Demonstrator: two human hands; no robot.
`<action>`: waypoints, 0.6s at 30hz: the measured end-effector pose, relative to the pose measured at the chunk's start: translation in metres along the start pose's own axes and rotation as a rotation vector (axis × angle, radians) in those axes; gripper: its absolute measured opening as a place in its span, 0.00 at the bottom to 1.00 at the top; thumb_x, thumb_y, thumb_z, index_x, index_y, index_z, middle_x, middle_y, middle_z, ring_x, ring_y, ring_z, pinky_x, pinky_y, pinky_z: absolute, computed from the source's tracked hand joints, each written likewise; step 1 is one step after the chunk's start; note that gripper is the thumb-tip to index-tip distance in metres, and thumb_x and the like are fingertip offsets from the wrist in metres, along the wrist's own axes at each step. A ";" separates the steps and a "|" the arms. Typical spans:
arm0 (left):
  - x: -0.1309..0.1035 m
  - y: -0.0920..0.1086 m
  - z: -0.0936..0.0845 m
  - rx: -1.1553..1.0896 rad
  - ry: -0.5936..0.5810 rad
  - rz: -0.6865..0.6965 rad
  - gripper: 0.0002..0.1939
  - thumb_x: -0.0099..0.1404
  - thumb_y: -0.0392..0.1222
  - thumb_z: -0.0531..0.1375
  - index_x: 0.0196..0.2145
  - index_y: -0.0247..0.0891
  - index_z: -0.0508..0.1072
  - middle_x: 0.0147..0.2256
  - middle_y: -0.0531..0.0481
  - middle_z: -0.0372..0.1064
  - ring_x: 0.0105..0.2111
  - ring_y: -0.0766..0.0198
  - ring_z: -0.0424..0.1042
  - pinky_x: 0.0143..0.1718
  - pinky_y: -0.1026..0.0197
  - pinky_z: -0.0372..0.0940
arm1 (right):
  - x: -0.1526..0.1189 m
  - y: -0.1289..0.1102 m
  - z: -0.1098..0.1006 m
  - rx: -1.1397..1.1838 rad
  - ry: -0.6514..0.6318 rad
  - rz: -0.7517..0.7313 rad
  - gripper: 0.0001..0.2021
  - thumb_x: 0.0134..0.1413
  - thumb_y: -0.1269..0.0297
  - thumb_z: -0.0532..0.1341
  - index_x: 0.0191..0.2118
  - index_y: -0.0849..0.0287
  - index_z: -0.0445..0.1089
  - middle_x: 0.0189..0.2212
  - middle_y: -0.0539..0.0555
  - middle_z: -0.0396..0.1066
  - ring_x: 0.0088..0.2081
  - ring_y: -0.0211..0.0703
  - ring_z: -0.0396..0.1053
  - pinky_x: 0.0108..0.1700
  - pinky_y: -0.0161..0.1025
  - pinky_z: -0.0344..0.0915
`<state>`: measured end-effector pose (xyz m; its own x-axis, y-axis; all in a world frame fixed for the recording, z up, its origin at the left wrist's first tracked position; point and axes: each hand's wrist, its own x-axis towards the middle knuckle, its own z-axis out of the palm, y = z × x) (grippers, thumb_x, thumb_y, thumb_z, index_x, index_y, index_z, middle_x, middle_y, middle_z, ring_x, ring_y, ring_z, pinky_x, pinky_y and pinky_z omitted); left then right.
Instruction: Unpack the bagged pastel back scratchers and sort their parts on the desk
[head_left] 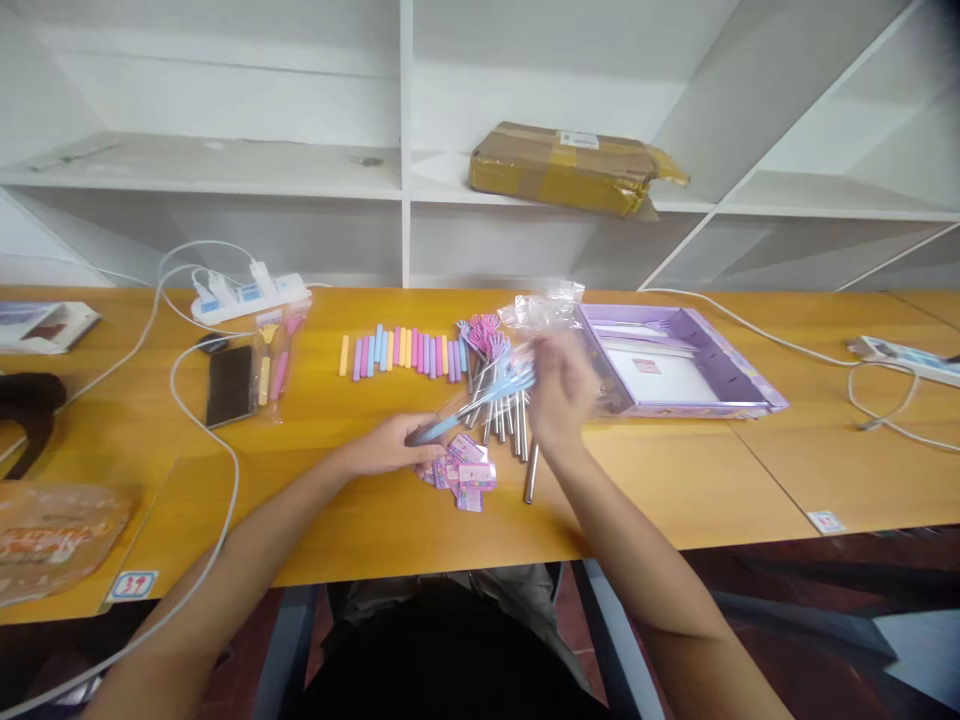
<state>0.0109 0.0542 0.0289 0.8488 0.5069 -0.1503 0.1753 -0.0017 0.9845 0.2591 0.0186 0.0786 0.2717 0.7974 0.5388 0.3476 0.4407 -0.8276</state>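
A light-blue back scratcher (501,384) with a metal shaft lies slanted between my hands, its hand-shaped head towards the right. My left hand (394,445) is closed around its handle end. Beside the blue head, my right hand (561,392) is closed and smeared by motion, pinching what looks like a clear plastic sleeve around the scratcher. Below the scratcher lies a loose pile of small printed cards (469,472). Behind it are several metal rods (517,425) with pink and purple hand-shaped heads (484,332). A row of coloured handle tubes (409,350) stretches to the left.
A purple box (697,400) stands on the right, with clear plastic bags (551,305) at its left. To the left lie a phone (231,385), bagged scratchers (277,365), a power strip (251,298) and a white cable (236,480). A taped carton (566,170) sits on the shelf.
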 end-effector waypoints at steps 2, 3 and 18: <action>0.002 -0.006 -0.002 0.009 -0.029 -0.039 0.22 0.71 0.60 0.64 0.42 0.36 0.72 0.29 0.53 0.72 0.26 0.65 0.71 0.30 0.62 0.67 | 0.019 -0.007 -0.014 -0.086 0.072 -0.082 0.17 0.73 0.47 0.59 0.42 0.54 0.78 0.33 0.52 0.72 0.32 0.40 0.68 0.35 0.39 0.66; 0.003 -0.008 -0.002 0.012 -0.035 -0.039 0.22 0.71 0.60 0.64 0.42 0.36 0.72 0.28 0.54 0.71 0.24 0.67 0.69 0.29 0.63 0.65 | 0.027 -0.008 -0.021 -0.097 0.058 -0.098 0.16 0.72 0.48 0.61 0.41 0.54 0.78 0.31 0.50 0.71 0.29 0.39 0.66 0.33 0.38 0.64; 0.009 -0.013 0.006 -0.034 -0.111 -0.010 0.26 0.66 0.65 0.68 0.40 0.36 0.75 0.35 0.52 0.71 0.36 0.64 0.70 0.41 0.62 0.65 | 0.020 -0.032 -0.027 0.180 -0.132 -0.121 0.09 0.69 0.53 0.67 0.40 0.52 0.77 0.32 0.50 0.73 0.34 0.39 0.72 0.39 0.41 0.71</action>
<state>0.0190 0.0533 0.0140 0.8974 0.4081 -0.1674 0.1687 0.0331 0.9851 0.2772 0.0094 0.1205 0.1143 0.7758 0.6205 0.2023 0.5933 -0.7791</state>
